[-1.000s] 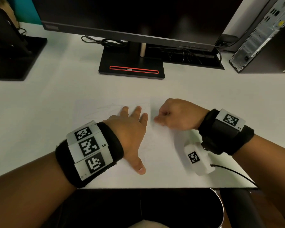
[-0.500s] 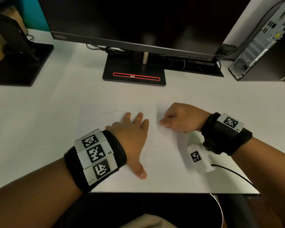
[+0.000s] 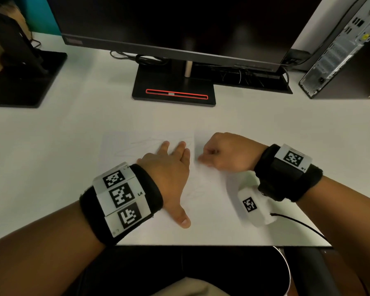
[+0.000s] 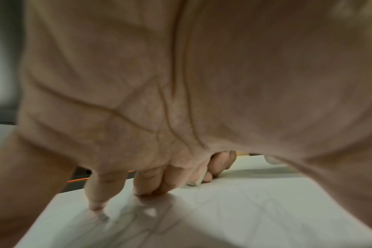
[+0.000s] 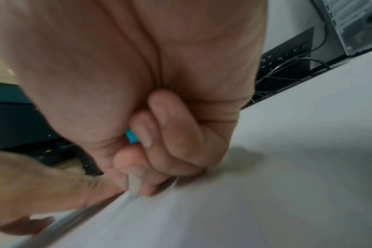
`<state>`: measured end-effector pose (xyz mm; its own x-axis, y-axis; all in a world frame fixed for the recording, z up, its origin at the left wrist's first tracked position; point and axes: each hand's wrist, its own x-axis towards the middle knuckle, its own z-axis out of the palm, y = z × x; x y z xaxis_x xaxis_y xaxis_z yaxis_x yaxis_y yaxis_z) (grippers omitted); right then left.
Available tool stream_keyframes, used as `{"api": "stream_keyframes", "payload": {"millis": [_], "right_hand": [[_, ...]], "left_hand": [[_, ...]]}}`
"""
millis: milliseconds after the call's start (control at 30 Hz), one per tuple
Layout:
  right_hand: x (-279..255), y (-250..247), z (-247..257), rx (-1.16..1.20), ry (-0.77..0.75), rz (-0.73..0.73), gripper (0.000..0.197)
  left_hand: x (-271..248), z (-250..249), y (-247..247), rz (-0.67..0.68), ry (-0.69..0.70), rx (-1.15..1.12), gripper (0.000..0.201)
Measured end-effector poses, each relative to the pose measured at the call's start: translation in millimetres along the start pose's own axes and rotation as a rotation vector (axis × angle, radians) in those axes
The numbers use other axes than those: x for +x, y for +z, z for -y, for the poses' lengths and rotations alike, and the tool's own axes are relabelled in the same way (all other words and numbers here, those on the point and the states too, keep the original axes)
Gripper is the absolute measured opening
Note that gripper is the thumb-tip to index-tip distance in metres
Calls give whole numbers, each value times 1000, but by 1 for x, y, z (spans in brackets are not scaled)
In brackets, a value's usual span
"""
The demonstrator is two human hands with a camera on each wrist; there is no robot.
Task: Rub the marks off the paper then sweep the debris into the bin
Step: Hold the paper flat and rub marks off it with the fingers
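Pressing the eraser (image 5: 133,185) down onto the paper (image 3: 203,201), I've got it pinched in my right hand (image 3: 226,153), thumb and curled fingers (image 5: 174,134) clamped around it, only its pale tip poking out below the fingertips and touching the sheet. A bit of blue (image 5: 131,136) shows higher up inside the fist; that part is blurred and I can't tell what it is. From the left wrist view the eraser (image 4: 196,180) shows as a small white block just beyond my left fingers.

My left hand (image 3: 169,174) lies flat on the paper just beside the right one, fingers straight and spread, thumb stretched back toward me, holding the sheet down and gripping nothing. Faint pencil scribbles (image 3: 141,146) run across the sheet ahead of my left fingertips, and a few more lines (image 3: 193,192) sit between my two wrists.

The paper rests on the white desk (image 3: 51,167). Beyond both hands stands the monitor (image 3: 179,22) on its black base (image 3: 173,88) with a red stripe. Off past my right hand is the computer tower (image 3: 340,52). Below the desk edge, close to my body, a round metal rim (image 3: 286,268) shows; it looks like the bin, mostly hidden.
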<state>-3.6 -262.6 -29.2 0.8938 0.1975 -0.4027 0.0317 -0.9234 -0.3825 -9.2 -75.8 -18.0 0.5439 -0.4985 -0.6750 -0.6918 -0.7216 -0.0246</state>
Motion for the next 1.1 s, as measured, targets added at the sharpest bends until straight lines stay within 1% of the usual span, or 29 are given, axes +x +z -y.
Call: {"api": "stream_keyframes", "payload": {"millis": [67,167,233,300,367,433,500,533,600,667,767,833,900,933,1000,1067,1100], "right_hand": [[-1,-7,-7,60,48,44,44],[5,-17,-13,72,115,-36,41],[6,-12,-6,22,86,-52,46],[5,-5,0,12,44,8,46],[4,-8,-4,81,82,55,41],[7,-16,-10,136,133,13,37],[10,-17,-9,84,126,-46,39],[9,-14,-6,38,103,-53,42],[6,-7,-2,-5,49,-15,45],[4,-10,-5,35,72,35,44],[11,-20,-12,40,120,-36,43],[12,-17,-8,5,86,-63,45],[10,-9,-2,-22,29,-1,45],[8,-8,-1,-4,25,38,44],[9,-14,-5,60,71,62,39],[13,-20,-10,87,115,13,37],[14,-20,-10,75,113,-9,39]], "left_hand": [[-1,0,-1,0,0,1,156],[-2,0,-1,-1,1,-4,156],[-2,0,0,1,4,-7,156],[-2,1,0,-3,4,-8,156],[-2,1,0,-5,6,-6,156],[-2,1,0,-2,6,-3,155],[-2,1,0,3,3,-7,155],[-2,1,0,4,4,-9,155],[-2,1,0,7,6,-12,155],[-2,1,0,10,6,-7,155],[-3,0,-1,15,7,-8,155],[-4,0,0,16,5,-4,155],[-5,0,2,18,12,7,155],[-5,0,2,20,19,11,155],[-6,0,3,23,26,13,155],[-6,0,2,24,25,16,155],[-6,-1,2,25,24,16,155]]}}
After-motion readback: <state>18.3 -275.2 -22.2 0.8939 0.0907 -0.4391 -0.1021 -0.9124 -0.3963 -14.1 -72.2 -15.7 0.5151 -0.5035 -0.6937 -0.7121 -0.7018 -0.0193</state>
